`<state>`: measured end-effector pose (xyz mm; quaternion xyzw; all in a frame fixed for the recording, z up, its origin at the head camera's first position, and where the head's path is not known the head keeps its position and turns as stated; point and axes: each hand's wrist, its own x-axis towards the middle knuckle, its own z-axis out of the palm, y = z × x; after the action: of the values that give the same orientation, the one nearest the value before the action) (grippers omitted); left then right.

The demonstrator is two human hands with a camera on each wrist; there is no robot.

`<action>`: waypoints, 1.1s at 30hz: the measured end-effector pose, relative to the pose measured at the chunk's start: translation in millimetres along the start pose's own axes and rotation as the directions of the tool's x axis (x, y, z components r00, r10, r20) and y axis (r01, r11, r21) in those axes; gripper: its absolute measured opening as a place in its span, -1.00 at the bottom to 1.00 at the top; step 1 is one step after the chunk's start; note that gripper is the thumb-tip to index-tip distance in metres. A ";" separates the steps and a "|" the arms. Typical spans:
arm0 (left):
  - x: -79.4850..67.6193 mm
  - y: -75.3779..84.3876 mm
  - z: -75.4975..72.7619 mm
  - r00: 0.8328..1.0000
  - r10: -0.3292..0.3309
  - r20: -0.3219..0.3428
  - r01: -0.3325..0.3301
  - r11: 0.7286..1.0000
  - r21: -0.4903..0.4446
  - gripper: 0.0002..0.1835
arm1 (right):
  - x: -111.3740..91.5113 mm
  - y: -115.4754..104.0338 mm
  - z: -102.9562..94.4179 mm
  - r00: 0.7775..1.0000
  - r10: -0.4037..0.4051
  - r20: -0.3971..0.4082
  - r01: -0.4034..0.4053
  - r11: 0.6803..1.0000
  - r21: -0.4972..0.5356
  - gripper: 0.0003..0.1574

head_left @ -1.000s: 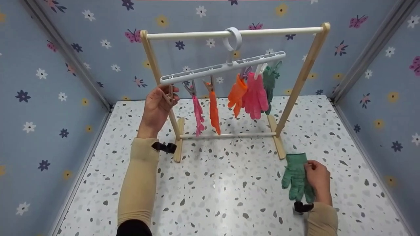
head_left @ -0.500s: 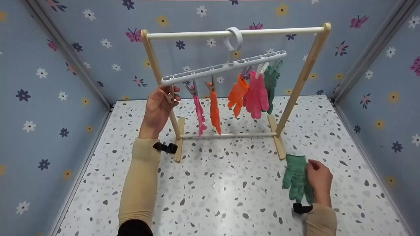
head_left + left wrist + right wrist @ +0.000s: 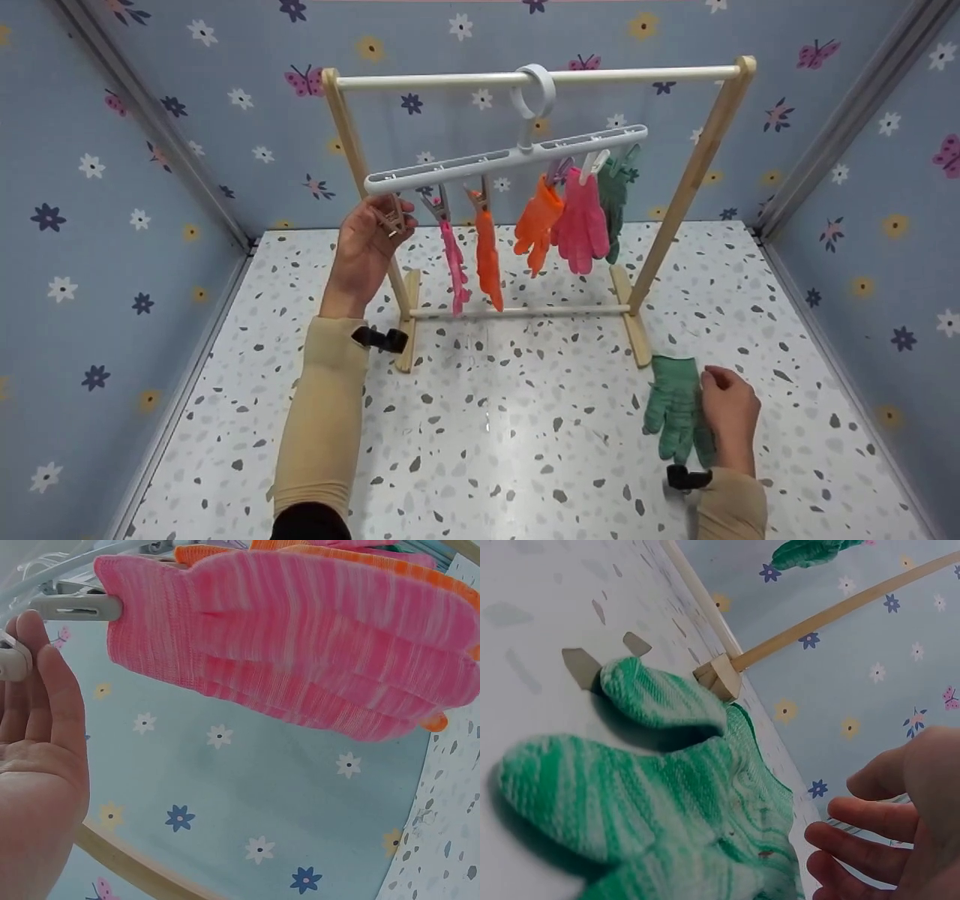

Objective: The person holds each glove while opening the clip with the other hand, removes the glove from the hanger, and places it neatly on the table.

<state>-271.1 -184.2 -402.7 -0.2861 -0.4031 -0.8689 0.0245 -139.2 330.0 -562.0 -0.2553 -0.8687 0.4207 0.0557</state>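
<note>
Up at the low left end of the white hanger, my left hand pinches an unoccupied grey-beige clothespin that hangs from it. Several gloves dangle from other clothespins along the hanger: a pink glove nearest this hand, then an orange glove. In the left wrist view the pink glove stretches beside my fingers. On the floor at right lies a green glove, cuff away from me. Beside its right edge is my right hand, fingers loosely bent and holding nothing; the right wrist view shows them apart from the glove.
A wooden rack with a white top rod carries the tilted hanger. Another orange glove, a pink one and a hanging green glove fill its right half. Patterned walls enclose the speckled surface.
My right hand has come off the green glove's edge and shifted slightly right. The hanger's right end has dipped a little, with its gloves swaying. My left hand keeps its pinch on the clothespin.
</note>
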 end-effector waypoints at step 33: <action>35.7 -29.4 5.9 0.997 -0.060 -0.038 0.064 0.991 0.122 -0.54 | -48.0 -120.7 71.4 0.802 -0.587 -0.113 0.594 0.760 0.264 -0.87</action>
<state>-306.2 -153.5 -401.4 -0.2564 -0.4640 -0.8476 0.0221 -168.0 194.0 -510.4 0.0369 -0.8338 0.4996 0.2320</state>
